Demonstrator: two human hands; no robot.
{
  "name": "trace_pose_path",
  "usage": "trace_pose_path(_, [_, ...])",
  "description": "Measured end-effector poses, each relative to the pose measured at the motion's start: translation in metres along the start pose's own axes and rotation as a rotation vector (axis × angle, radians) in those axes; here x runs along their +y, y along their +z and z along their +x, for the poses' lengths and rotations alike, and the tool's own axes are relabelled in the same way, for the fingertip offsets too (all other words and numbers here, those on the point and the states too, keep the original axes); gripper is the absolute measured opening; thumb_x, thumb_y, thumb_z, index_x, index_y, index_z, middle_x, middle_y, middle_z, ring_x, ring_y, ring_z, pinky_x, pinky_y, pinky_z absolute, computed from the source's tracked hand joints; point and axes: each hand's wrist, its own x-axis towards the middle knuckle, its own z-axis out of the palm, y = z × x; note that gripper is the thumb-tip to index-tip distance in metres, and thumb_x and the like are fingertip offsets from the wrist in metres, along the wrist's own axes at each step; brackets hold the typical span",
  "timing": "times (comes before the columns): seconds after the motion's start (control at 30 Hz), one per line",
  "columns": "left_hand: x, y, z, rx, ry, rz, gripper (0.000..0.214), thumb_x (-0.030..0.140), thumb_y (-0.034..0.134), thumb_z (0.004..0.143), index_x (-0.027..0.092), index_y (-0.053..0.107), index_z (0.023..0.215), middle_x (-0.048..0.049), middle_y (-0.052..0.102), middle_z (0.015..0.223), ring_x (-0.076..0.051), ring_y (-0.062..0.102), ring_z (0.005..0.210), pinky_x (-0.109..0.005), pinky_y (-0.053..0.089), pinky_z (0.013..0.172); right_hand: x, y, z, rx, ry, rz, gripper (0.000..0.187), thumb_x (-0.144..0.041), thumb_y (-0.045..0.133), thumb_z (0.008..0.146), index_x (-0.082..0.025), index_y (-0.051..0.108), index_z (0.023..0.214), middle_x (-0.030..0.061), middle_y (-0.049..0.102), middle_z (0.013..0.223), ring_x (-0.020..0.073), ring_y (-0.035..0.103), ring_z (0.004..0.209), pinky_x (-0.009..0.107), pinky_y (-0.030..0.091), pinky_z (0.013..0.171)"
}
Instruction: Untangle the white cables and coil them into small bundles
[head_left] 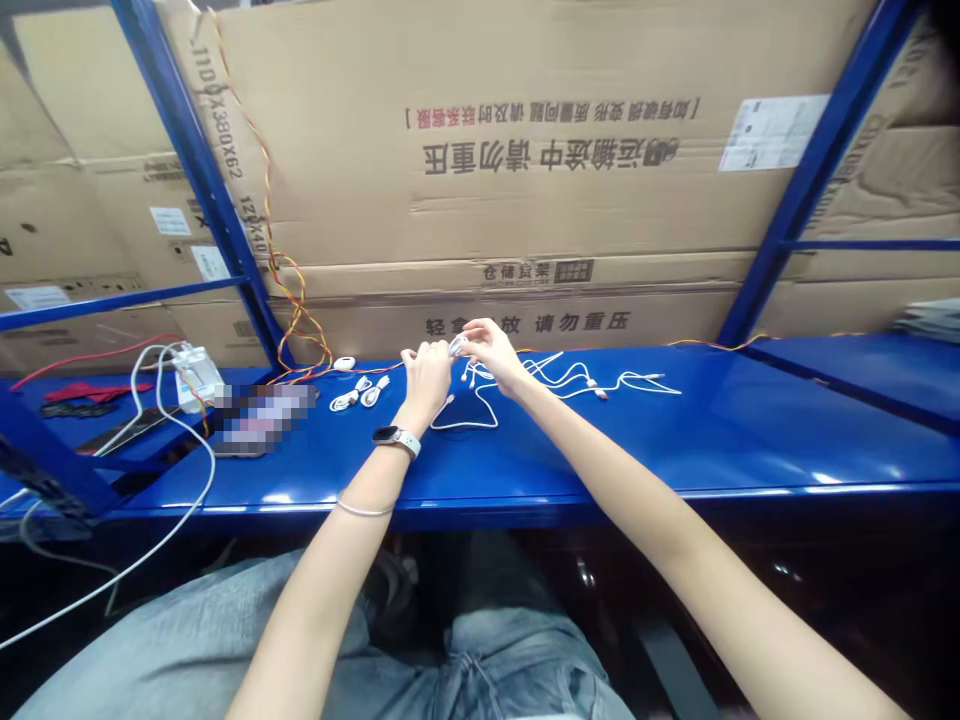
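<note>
My left hand (426,376) and my right hand (489,352) meet above the blue shelf (712,430), both pinched on a small pale part (457,346) of a white cable (465,415). The cable loops down onto the shelf below my hands. More white cable (600,382) trails off to the right in waves. Two coiled white cables (360,394) lie just left of my left hand. My left wrist carries a watch and a thin bracelet.
Large cardboard boxes (525,180) wall off the back. Blue rack posts (202,170) slant at left and right. A red-yellow twisted wire (296,310) hangs down at left. A white power strip (196,375) with cords and a blurred flat object (262,415) lie left.
</note>
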Motion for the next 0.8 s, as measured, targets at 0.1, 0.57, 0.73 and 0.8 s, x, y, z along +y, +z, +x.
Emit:
trace_pose_path(0.1, [-0.010,0.001,0.001,-0.022,-0.089,-0.021,0.026,0.030,0.038,0.097,0.014,0.058,0.104,-0.0163,0.068,0.102,-0.030,0.057,0.105,-0.046,0.035,0.093,0.005,-0.005,0.001,0.014,-0.009,-0.179,0.038,-0.036,0.067,0.071,-0.023,0.051,0.102,0.0014,0.062,0.097,0.0158,0.058,0.092,0.029,0.047,0.078])
trace_pose_path(0.57, [-0.069,0.005,0.001,-0.261,-0.535,0.036,0.025,0.024,0.053,0.085,0.011,0.068,0.101,-0.0224,0.068,0.108,-0.038,0.060,0.109,-0.061,0.022,0.103,0.007,-0.034,0.001,-0.385,0.184,-1.356,0.031,-0.006,0.059,0.076,-0.022,0.072,0.098,0.0137,0.066,0.107,0.0360,0.048,0.113,0.047,0.037,0.091])
trace_pose_path(0.73, [-0.077,0.013,-0.005,-0.313,-0.505,0.181,0.040,0.031,0.063,0.077,0.013,0.068,0.112,-0.0241,0.054,0.132,-0.047,0.029,0.135,-0.068,0.016,0.104,0.011,-0.036,-0.005,-0.477,0.104,-1.462,0.024,-0.017,0.061,0.081,-0.024,0.072,0.101,0.0160,0.056,0.119,0.0357,0.046,0.115,0.047,0.037,0.093])
trace_pose_path(0.8, [-0.082,0.015,-0.006,-0.328,-0.527,0.221,0.045,0.036,0.064,0.076,0.015,0.067,0.115,-0.0233,0.046,0.141,-0.047,0.021,0.138,-0.068,0.017,0.104,0.011,-0.035,-0.005,-0.467,0.084,-1.481,0.019,-0.027,0.064,0.082,-0.023,0.073,0.099,0.0163,0.053,0.121,0.0367,0.043,0.117,0.049,0.036,0.095])
